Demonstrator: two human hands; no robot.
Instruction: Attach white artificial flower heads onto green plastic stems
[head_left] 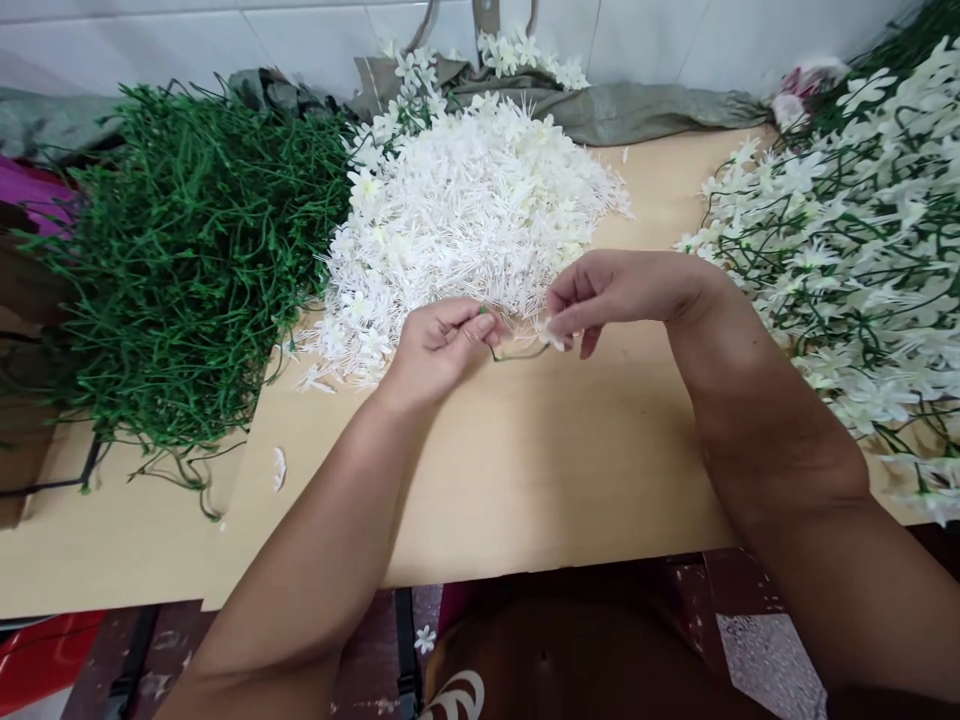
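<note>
Stemmed flowers are lying heaped on the bench's right, looking done, while many bare green stems and loose white blossoms are waiting. The left hand is pinching one thin green stem, which is bending across to a small white flower the right hand is pinching.
</note>
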